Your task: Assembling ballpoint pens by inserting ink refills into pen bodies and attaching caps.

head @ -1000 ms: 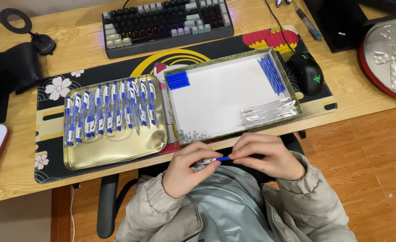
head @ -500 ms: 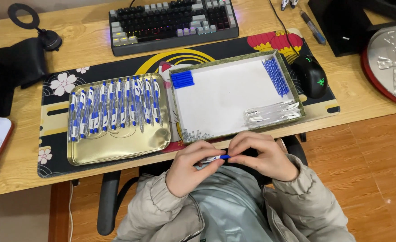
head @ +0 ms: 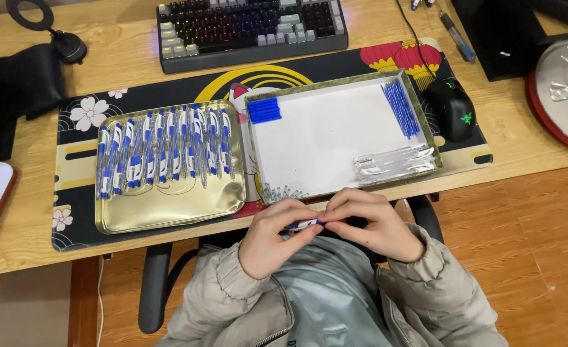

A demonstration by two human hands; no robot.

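Pen [head: 306, 224], blue and white, pinched between left hand [head: 272, 239] and right hand [head: 372, 223], both closed on it, just below white tray [head: 335, 186]. Best kept level, pushing parts straight together.

no packages, labels, signs, screens

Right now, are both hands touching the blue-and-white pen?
Touching. The head view shows the left hand and right hand meeting over the pen, fingertips pinching it from each side just below the white tray.
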